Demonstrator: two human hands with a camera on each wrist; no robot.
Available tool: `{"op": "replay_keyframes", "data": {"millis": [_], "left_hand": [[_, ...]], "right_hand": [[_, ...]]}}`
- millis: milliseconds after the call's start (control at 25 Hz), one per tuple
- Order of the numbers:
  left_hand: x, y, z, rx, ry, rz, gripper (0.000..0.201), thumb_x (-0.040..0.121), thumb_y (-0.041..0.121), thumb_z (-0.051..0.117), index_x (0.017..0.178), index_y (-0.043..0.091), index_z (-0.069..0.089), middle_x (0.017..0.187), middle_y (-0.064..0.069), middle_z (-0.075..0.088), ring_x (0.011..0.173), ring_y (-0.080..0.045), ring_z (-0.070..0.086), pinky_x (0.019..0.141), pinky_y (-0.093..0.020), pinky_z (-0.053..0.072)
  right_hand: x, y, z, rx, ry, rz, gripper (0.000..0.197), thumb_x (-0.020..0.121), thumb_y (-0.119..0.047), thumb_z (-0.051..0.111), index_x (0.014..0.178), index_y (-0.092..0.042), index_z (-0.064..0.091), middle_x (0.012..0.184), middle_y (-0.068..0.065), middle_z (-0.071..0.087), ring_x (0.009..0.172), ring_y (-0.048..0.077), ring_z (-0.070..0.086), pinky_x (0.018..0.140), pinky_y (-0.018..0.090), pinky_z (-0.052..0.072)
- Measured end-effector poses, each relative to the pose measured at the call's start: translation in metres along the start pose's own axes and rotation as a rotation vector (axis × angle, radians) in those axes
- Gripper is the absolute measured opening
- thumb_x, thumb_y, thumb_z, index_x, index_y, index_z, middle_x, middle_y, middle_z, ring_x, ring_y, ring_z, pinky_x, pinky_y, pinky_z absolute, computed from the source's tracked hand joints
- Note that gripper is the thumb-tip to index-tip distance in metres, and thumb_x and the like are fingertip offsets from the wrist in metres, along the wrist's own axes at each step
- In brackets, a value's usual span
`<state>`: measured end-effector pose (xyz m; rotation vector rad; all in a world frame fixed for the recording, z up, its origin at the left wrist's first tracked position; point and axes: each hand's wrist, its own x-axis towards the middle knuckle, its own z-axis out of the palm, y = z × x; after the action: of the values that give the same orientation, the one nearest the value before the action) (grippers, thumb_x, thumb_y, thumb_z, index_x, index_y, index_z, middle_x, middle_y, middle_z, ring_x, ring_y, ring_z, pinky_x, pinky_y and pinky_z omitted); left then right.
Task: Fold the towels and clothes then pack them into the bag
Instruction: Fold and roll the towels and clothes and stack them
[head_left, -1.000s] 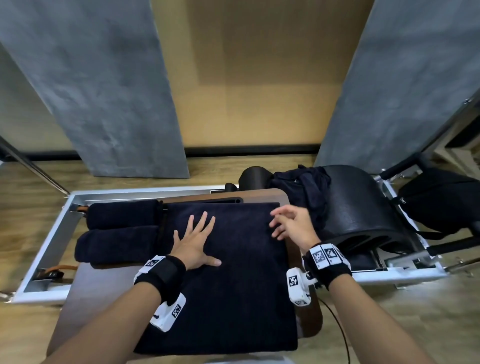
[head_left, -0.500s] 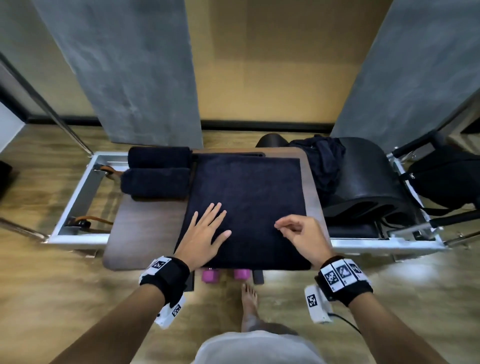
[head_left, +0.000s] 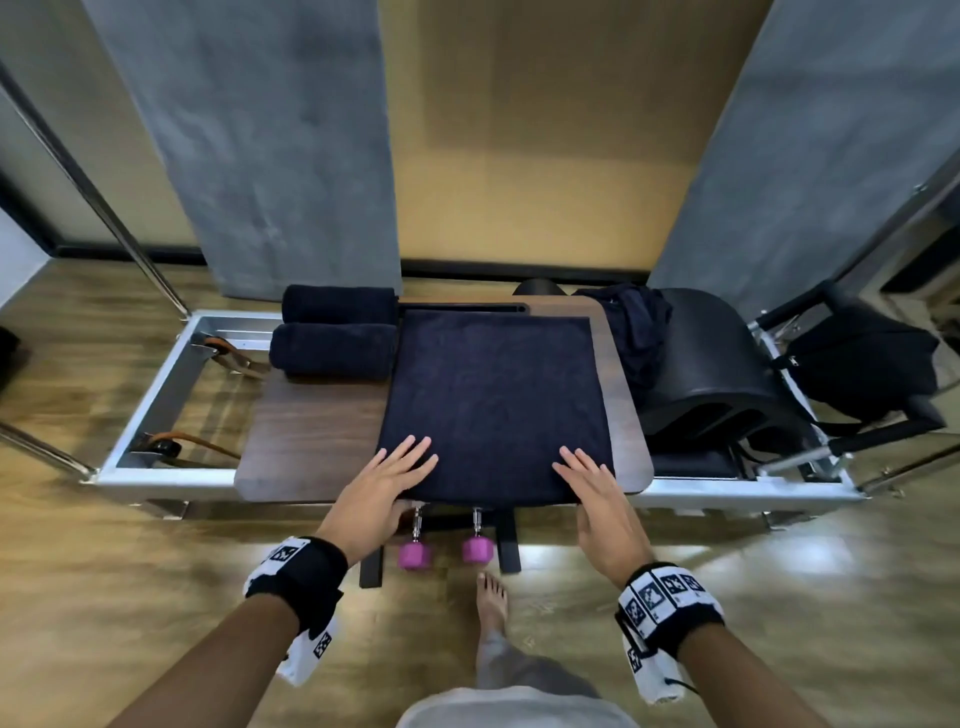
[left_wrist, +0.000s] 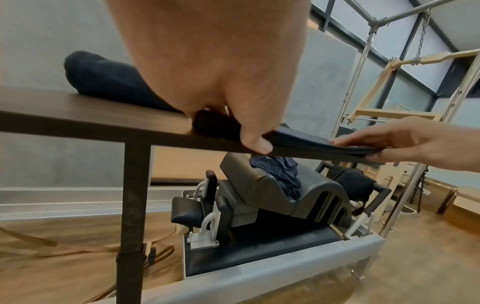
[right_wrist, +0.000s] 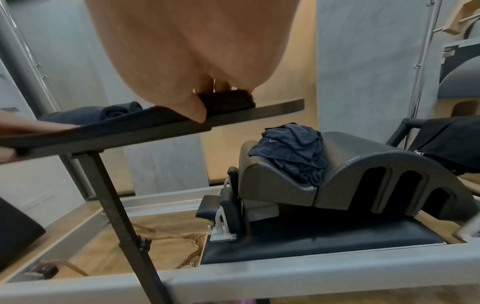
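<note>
A dark navy towel (head_left: 493, 400) lies flat on the brown table (head_left: 311, 431), its near edge hanging slightly over the front. My left hand (head_left: 384, 488) is at the towel's near left corner, fingers straight on top. In the left wrist view its thumb (left_wrist: 255, 144) sits at the towel's (left_wrist: 298, 139) front edge, pinching it. My right hand (head_left: 592, 488) holds the near right corner the same way, with its thumb (right_wrist: 197, 115) at the edge. Two rolled towels (head_left: 337, 332) lie at the table's back left. Crumpled dark clothes (head_left: 636, 332) sit on the arc barrel. A black bag (head_left: 862, 358) is at the far right.
The table stands over a metal-framed reformer (head_left: 156, 395) on a wood floor. A black arc barrel (head_left: 727, 384) sits to the right of the table. Two pink dumbbells (head_left: 414, 555) and my bare foot (head_left: 491, 597) are below the table's front edge.
Both hands slid back from the middle of the towel to its near corners. The right hand went from loosely curled above the towel to gripping its edge. My view pulled back.
</note>
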<state>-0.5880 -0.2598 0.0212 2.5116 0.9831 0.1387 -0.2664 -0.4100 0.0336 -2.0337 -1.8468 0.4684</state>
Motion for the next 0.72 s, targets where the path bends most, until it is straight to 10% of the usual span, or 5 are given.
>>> {"op": "replay_keyframes", "data": {"millis": [200,400,720], "left_hand": [[0.007,0.002,-0.032,-0.326,0.205,-0.144,0.015,0.100,0.017,0.073,0.111,0.020,0.082,0.118,0.011,0.079,0.117,-0.012,0.072,0.103,-0.033,0.053],[0.047,0.004,-0.082,-0.562,0.336,-0.192,0.012,0.087,0.041,0.086,0.082,0.030,0.082,0.082,0.014,0.079,0.080,-0.002,0.073,0.069,-0.017,0.051],[0.146,-0.009,-0.112,-0.497,0.510,-0.348,0.005,0.094,0.023,0.081,0.089,0.021,0.079,0.088,0.013,0.076,0.089,0.002,0.071,0.073,-0.005,0.045]], "right_hand": [[0.009,0.007,-0.039,0.369,0.033,0.151,0.034,0.099,0.004,0.058,0.111,-0.023,0.075,0.115,-0.003,0.076,0.113,0.016,0.069,0.101,0.022,0.051],[0.054,0.024,-0.091,0.623,0.153,0.260,0.012,0.088,-0.008,0.080,0.099,-0.013,0.080,0.096,0.004,0.079,0.098,0.022,0.073,0.095,0.046,0.057],[0.178,0.043,-0.115,0.845,0.266,0.343,0.011,0.085,-0.004,0.082,0.096,-0.004,0.079,0.100,0.019,0.077,0.091,0.020,0.072,0.098,0.052,0.058]]}}
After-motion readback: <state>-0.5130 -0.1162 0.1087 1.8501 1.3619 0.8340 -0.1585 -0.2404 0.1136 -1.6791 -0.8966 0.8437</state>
